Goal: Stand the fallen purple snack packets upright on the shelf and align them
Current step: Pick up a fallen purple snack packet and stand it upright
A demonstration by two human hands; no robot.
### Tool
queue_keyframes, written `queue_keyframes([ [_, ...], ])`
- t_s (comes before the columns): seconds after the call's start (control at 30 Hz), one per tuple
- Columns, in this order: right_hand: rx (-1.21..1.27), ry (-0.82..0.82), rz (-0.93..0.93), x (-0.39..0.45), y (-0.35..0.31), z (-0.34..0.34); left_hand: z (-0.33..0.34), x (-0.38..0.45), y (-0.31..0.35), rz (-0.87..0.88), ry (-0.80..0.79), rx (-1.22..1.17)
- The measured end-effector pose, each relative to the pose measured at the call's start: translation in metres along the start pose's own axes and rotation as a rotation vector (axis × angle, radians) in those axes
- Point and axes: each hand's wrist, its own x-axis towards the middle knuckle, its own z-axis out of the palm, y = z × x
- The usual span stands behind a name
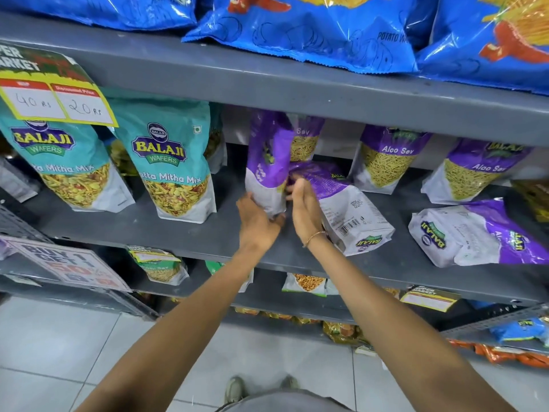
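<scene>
My left hand [257, 217] grips the bottom of a purple snack packet [269, 157] that stands upright, turned side-on, on the grey middle shelf [178, 233]. My right hand [303, 203] rests against the same packet's right edge, fingers together. Right behind that hand a second purple packet [347, 203] lies fallen on its face, barcode up. Another fallen purple packet [475, 233] lies at the shelf's right end. Three purple Aloo Sev packets stand upright further back: one [307, 141] behind the held packet, one [386, 159] in the middle, one [472, 171] at the right.
Two teal Mitha Mix packets [175, 171] stand left of the purple ones. A yellow price tag [56, 99] hangs from the upper shelf edge [297, 81], which carries blue wafer bags [312, 31]. Lower shelves hold more snack packets. Tiled floor below.
</scene>
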Motion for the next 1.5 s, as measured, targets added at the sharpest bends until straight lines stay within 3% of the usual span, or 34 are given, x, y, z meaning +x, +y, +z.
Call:
queue_keyframes([
  [0.1,-0.034,0.037,-0.03,-0.008,0.0,0.005,-0.012,0.021,0.004,-0.057,0.06,-0.036],
  [0.23,-0.092,0.145,-0.049,0.013,0.005,-0.006,-0.024,0.04,0.005,-0.073,0.008,-0.003],
  [0.43,-0.077,-0.06,0.064,0.052,0.014,-0.021,-0.055,0.067,-0.008,-0.031,-0.162,0.014],
  [0.67,-0.104,-0.32,0.169,0.081,0.032,-0.012,-0.064,0.076,-0.01,0.021,-0.159,0.095],
  [0.83,-0.137,-0.323,0.192,0.076,0.03,-0.005,-0.065,0.075,-0.007,-0.027,-0.295,0.068],
  [0.97,-0.122,-0.271,0.161,0.07,0.038,-0.001,-0.058,0.074,-0.005,0.011,-0.188,0.098],
  [1.33,-0.108,-0.189,0.175,0.012,0.022,-0.002,-0.059,0.035,-0.027,0.098,-0.113,0.048],
  [1.5,-0.06,-0.22,0.216,0.004,0.011,-0.005,-0.055,0.015,-0.028,0.119,-0.009,-0.135],
])
